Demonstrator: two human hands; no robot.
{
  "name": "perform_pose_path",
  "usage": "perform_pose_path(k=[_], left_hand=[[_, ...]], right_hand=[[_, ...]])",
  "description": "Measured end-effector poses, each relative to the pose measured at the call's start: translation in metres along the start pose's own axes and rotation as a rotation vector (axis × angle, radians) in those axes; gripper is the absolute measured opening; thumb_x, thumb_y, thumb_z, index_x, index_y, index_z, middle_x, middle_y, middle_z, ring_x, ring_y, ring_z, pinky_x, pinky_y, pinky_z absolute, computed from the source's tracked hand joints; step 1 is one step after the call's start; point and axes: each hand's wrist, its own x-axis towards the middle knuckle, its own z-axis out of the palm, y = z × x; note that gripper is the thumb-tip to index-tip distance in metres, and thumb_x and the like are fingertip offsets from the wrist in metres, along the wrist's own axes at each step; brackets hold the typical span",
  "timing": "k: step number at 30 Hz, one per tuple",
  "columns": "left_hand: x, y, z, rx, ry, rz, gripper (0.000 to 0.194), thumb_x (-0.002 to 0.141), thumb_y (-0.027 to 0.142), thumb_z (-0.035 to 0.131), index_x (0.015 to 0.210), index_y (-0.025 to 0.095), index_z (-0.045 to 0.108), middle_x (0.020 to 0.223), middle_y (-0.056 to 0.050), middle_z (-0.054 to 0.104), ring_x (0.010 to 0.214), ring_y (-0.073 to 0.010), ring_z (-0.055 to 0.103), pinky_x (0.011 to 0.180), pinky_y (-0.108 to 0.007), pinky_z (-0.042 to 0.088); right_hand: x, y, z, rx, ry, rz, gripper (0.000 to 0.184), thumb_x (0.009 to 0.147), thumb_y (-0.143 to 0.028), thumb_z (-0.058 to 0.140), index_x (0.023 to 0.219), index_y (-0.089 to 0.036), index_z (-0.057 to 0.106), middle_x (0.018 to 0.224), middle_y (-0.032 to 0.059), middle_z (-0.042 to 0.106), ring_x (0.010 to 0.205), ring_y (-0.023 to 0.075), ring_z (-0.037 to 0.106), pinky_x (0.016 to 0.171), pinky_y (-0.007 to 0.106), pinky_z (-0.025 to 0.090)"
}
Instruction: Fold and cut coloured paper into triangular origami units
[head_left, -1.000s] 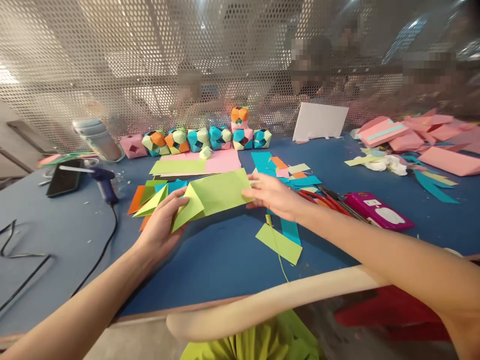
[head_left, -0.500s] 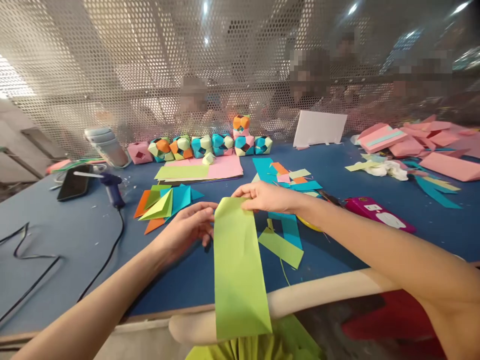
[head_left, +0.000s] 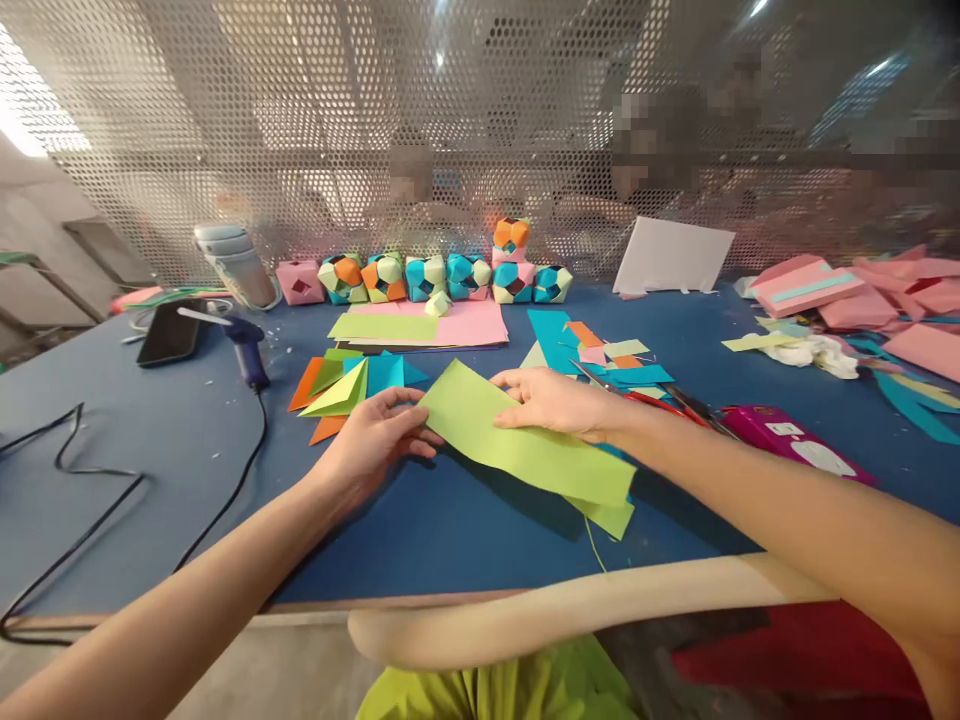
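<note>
A long light-green paper strip (head_left: 525, 448) lies slanted over the blue table (head_left: 150, 460), its right end low near the front edge. My left hand (head_left: 375, 440) pinches its left end with curled fingers. My right hand (head_left: 559, 400) rests on its upper edge, fingers pressed on the paper. Just left of my left hand sits a pile of folded green, orange and teal paper pieces (head_left: 349, 385).
A row of folded paper cubes (head_left: 427, 275) lines the mesh screen. Pink and green sheets (head_left: 427, 325) lie before them. A glue gun (head_left: 247, 350), phone (head_left: 169, 335) and cable are at left. Red scissors (head_left: 660, 400), a magenta case (head_left: 795, 440) and pink paper heaps (head_left: 862, 290) are at right. People sit behind the mesh.
The green strip was folded and held up, then hung down unfolded toward me; now it lies slanted across the table. Both hands have lowered onto it.
</note>
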Motion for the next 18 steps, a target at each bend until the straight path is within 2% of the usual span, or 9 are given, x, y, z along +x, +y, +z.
perform_pose_path(k=[5, 8, 11, 15, 17, 18], left_hand=[[0.002, -0.008, -0.005, 0.446, 0.027, 0.178, 0.021, 0.07, 0.024, 0.069, 0.088, 0.015, 0.062, 0.064, 0.0, 0.065, 0.059, -0.0146, 0.059, 0.054, -0.025, 0.043], [0.003, -0.013, -0.005, 0.714, 0.0, 0.302, 0.013, 0.073, 0.023, 0.063, 0.085, 0.019, 0.064, 0.071, -0.001, 0.067, 0.066, -0.0164, 0.059, 0.063, -0.027, 0.044], [0.003, -0.015, -0.003, 0.853, -0.018, 0.36, 0.013, 0.076, 0.024, 0.057, 0.087, 0.02, 0.064, 0.07, 0.0, 0.065, 0.064, -0.0162, 0.058, 0.062, -0.028, 0.042], [0.004, -0.015, -0.002, 0.923, -0.036, 0.386, 0.015, 0.078, 0.023, 0.054, 0.091, 0.02, 0.062, 0.07, 0.001, 0.062, 0.063, -0.0155, 0.055, 0.062, -0.027, 0.041], [0.006, -0.017, -0.001, 0.949, -0.045, 0.403, 0.016, 0.078, 0.022, 0.053, 0.091, 0.02, 0.062, 0.07, 0.0, 0.061, 0.066, -0.0161, 0.056, 0.063, -0.028, 0.042], [0.006, -0.017, -0.001, 0.968, -0.047, 0.412, 0.016, 0.078, 0.022, 0.053, 0.091, 0.02, 0.062, 0.07, 0.0, 0.06, 0.067, -0.0166, 0.056, 0.064, -0.028, 0.041]], right_hand=[[-0.003, -0.014, -0.021, -0.437, -0.143, 0.034, 0.034, 0.07, -0.019, 0.069, 0.103, -0.023, 0.062, 0.081, 0.0002, 0.071, 0.048, 0.0101, 0.056, 0.039, 0.021, 0.039], [-0.002, -0.022, -0.019, -0.79, -0.132, -0.059, 0.011, 0.071, -0.017, 0.064, 0.077, -0.021, 0.056, 0.068, -0.0029, 0.06, 0.048, 0.0089, 0.047, 0.042, 0.022, 0.033], [0.001, -0.023, -0.013, -1.012, -0.086, -0.161, 0.021, 0.071, -0.017, 0.061, 0.065, -0.021, 0.041, 0.064, -0.0036, 0.05, 0.053, 0.0097, 0.043, 0.047, 0.024, 0.03], [0.006, -0.014, -0.01, -1.025, -0.048, -0.227, 0.016, 0.074, -0.023, 0.061, 0.069, -0.02, 0.046, 0.067, -0.0033, 0.052, 0.058, 0.0111, 0.044, 0.051, 0.025, 0.03], [0.009, -0.007, -0.008, -0.891, -0.008, -0.259, 0.011, 0.077, -0.03, 0.061, 0.079, -0.02, 0.056, 0.073, -0.0019, 0.059, 0.063, 0.0122, 0.049, 0.055, 0.025, 0.034], [0.011, -0.004, -0.007, -0.797, 0.019, -0.284, 0.015, 0.079, -0.033, 0.06, 0.085, -0.019, 0.06, 0.078, -0.0007, 0.062, 0.067, 0.0129, 0.052, 0.058, 0.025, 0.037]])
